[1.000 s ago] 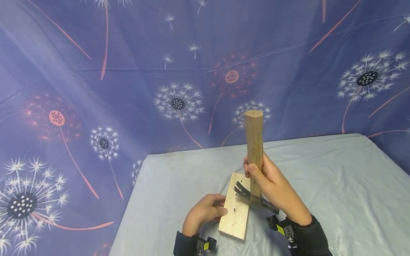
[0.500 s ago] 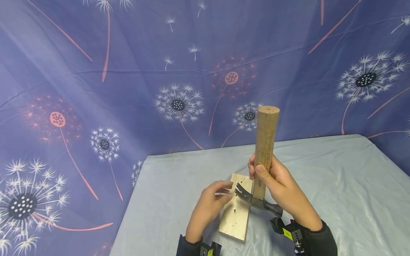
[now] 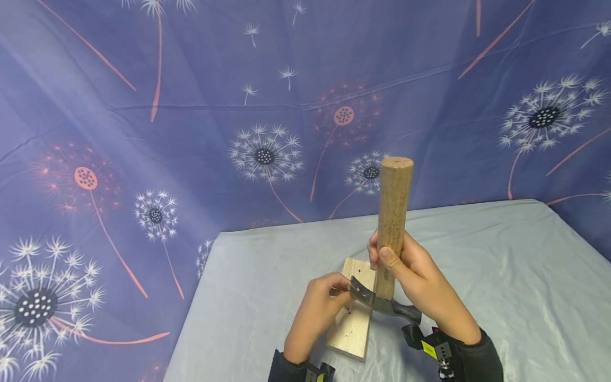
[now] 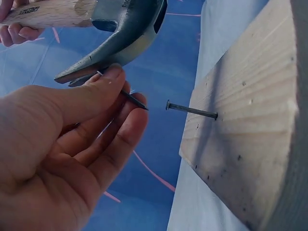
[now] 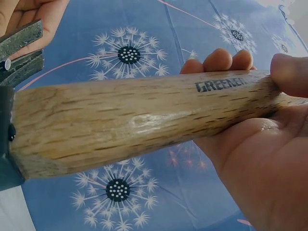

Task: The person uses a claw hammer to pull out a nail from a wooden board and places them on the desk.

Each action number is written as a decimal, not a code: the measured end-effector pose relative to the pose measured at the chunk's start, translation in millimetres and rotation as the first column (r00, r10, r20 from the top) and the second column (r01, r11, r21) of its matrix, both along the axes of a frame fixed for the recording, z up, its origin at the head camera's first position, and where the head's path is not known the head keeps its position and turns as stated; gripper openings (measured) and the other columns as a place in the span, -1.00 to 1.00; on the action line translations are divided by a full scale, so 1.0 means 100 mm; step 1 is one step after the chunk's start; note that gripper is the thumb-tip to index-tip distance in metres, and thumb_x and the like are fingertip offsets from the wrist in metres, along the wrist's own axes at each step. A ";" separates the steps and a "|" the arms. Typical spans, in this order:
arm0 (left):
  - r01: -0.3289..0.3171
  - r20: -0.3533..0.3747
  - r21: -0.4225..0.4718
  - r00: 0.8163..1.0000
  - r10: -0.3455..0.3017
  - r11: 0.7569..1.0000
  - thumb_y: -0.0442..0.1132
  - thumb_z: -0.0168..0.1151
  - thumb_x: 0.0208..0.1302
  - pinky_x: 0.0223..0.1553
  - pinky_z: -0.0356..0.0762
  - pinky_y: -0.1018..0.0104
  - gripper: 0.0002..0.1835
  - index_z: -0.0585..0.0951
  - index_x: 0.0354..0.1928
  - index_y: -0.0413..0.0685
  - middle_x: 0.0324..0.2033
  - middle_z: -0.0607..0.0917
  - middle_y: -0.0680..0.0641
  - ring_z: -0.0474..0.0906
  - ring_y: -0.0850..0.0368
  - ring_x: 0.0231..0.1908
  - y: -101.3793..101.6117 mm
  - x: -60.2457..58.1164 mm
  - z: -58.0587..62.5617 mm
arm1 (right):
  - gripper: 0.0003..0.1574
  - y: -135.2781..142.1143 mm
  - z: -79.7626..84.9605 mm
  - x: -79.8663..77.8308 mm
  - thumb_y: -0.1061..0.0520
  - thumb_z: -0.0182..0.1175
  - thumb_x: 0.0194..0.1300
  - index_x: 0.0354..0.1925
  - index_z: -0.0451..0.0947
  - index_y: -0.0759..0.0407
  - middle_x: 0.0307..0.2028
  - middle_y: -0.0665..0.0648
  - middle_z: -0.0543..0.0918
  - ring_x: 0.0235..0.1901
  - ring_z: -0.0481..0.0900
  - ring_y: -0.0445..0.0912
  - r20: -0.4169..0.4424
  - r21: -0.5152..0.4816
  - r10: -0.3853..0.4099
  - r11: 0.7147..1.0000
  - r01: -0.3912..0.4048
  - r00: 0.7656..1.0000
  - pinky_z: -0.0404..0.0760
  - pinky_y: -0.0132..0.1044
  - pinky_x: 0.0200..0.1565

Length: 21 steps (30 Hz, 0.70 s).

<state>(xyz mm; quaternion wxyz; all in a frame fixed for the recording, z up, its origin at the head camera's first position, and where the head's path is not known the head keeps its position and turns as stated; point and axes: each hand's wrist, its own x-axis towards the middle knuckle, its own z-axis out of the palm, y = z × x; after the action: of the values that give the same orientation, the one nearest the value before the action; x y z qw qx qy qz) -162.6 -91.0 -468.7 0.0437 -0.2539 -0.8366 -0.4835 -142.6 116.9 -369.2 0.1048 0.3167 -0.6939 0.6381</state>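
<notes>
My right hand (image 3: 425,281) grips the wooden handle of a claw hammer (image 3: 394,223), which stands upright, handle end up and metal head low over the wooden block (image 3: 350,331). In the left wrist view a nail (image 4: 134,100) sits at the hammer's claw, its pointed end sticking out past my fingers. My left hand (image 3: 317,307) pinches this nail between thumb and fingers, right under the claw. The nail's head shows in the claw slot in the right wrist view. Another nail (image 4: 192,111) stands partly sunk in the block, apart from my fingertips.
A pale blue cloth (image 3: 258,265) covers the table under the block. Behind it hangs a blue-purple fabric (image 3: 200,159) with dandelion prints. Small dark holes dot the block's face. Both wrists wear dark cuffs with small cameras.
My left hand has let go of the block's left edge and risen to the claw, where it pinches the nail. The hammer has moved slightly right; the block has stayed in place.
</notes>
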 end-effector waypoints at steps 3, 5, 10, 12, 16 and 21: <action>-0.005 -0.015 -0.006 1.000 0.005 1.000 -0.35 0.32 0.21 -0.16 0.52 0.44 -0.86 0.67 -0.26 0.09 -0.31 0.66 0.25 0.60 0.35 -0.25 0.00 0.00 -0.01 | -0.77 0.01 0.00 0.00 0.38 -0.19 0.51 0.04 0.31 0.24 -0.25 0.17 0.43 -0.24 0.42 -0.02 0.012 0.006 0.003 1.000 -0.003 1.000 0.47 -0.13 -0.19; -0.008 -0.020 -0.010 1.000 0.007 1.000 -0.38 0.30 0.20 -0.15 0.52 0.44 -0.83 0.67 -0.26 0.09 -0.31 0.66 0.24 0.60 0.35 -0.24 0.01 0.00 -0.01 | -0.77 0.02 0.00 0.00 0.37 -0.19 0.52 0.04 0.31 0.23 -0.25 0.16 0.44 -0.24 0.43 -0.02 0.022 0.007 0.003 1.000 -0.003 1.000 0.48 -0.13 -0.19; -0.019 -0.067 0.015 0.998 0.020 1.000 -0.26 0.31 0.23 -0.16 0.52 0.44 -0.92 0.66 -0.26 0.10 -0.30 0.66 0.24 0.60 0.36 -0.26 -0.01 0.00 0.00 | -0.77 0.03 0.01 0.00 0.36 -0.18 0.52 0.05 0.33 0.23 -0.24 0.18 0.45 -0.24 0.44 -0.01 0.024 0.008 0.006 1.000 -0.006 1.000 0.49 -0.13 -0.20; -0.027 -0.098 0.021 0.995 0.029 0.999 -0.21 0.32 0.22 -0.16 0.52 0.44 -0.92 0.64 -0.25 0.11 -0.30 0.65 0.24 0.59 0.37 -0.26 -0.04 0.00 0.02 | -0.77 0.04 0.01 0.00 0.35 -0.18 0.53 0.06 0.32 0.23 -0.24 0.17 0.45 -0.24 0.45 -0.01 0.033 0.020 0.008 1.000 -0.009 0.999 0.50 -0.12 -0.21; -0.077 -0.096 0.001 0.992 0.077 0.997 -0.18 0.31 0.23 -0.14 0.52 0.40 -0.91 0.63 -0.23 0.15 -0.30 0.65 0.22 0.59 0.34 -0.26 -0.14 0.00 0.06 | -0.77 0.06 0.00 -0.02 0.32 -0.18 0.55 0.08 0.31 0.17 -0.23 0.16 0.45 -0.24 0.47 -0.01 0.057 0.046 0.009 0.999 -0.011 0.998 0.53 -0.11 -0.20; -0.197 -0.004 -0.089 0.980 0.198 0.976 -0.19 0.29 0.28 -0.20 0.54 0.33 -0.89 0.62 -0.17 0.14 -0.28 0.66 0.16 0.60 0.24 -0.25 -0.33 -0.01 0.08 | -0.76 0.07 -0.03 -0.04 0.27 -0.18 0.56 0.10 0.31 0.13 -0.21 0.17 0.47 -0.22 0.49 0.00 0.078 0.054 0.004 0.999 -0.008 0.997 0.56 -0.12 -0.17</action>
<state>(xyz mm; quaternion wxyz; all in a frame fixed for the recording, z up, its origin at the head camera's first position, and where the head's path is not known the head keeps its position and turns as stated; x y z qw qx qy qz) -163.5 -124.1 -460.2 0.0780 -0.1701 -0.8784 -0.4397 -146.6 124.2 -372.2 0.0674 0.2963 -0.7135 0.6314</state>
